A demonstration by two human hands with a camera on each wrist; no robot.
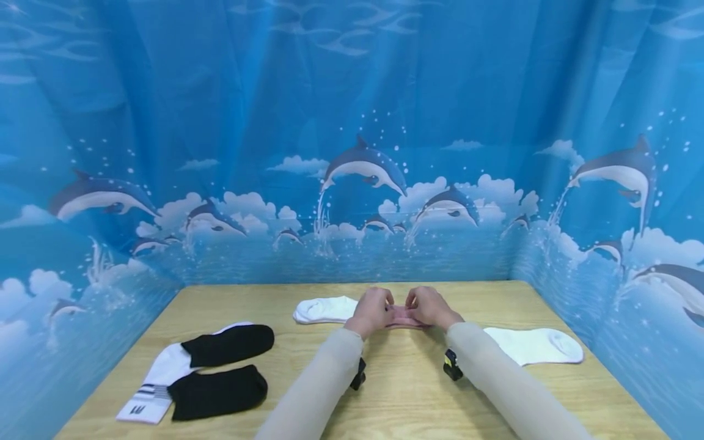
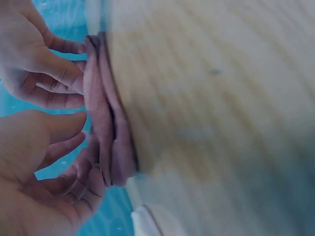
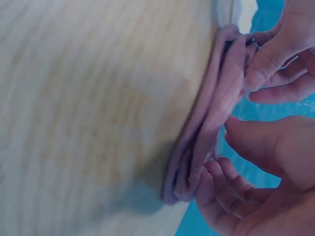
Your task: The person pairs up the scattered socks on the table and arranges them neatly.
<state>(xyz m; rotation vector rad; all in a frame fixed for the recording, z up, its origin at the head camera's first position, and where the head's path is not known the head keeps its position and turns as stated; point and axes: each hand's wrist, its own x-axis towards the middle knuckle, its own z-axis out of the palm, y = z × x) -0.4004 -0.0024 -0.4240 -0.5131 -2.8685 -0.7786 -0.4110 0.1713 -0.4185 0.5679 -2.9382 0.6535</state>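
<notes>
**Two Hands Work a Fold Into a Pink Sock**

A person's left hand (image 1: 374,310) and right hand (image 1: 431,307) meet over a gathered pink sock (image 1: 404,316) (its exact shape is partly hidden by the fingers) on a wood-grained table (image 1: 407,391), in front of a dolphin-print curtain (image 1: 247,122). The left hand pinches the sock's left end between thumb and fingers; the right hand grips the right end in the same way. Neither has let go. The cloth lies doubled in long layers between them, though whether any of it is lifted off the wood cannot be told.

To the pink sock's left, one white sock (image 1: 324,310) runs up behind the left hand. To its right and nearer the wearer, another white sock (image 1: 536,346) lies flat, partly hidden by the right sleeve (image 1: 484,360). Well to the pink sock's left, and nearer the wearer, one black sock (image 1: 228,345) lies across a striped white sock (image 1: 175,360), with a second black sock (image 1: 220,393) alongside.

The step in hand looks like folding or rolling the pink sock. The next move would seem to call for keeping both ends level, the layers held snugly together and the fingertips pinching evenly, lest the fold spring loose.
</notes>
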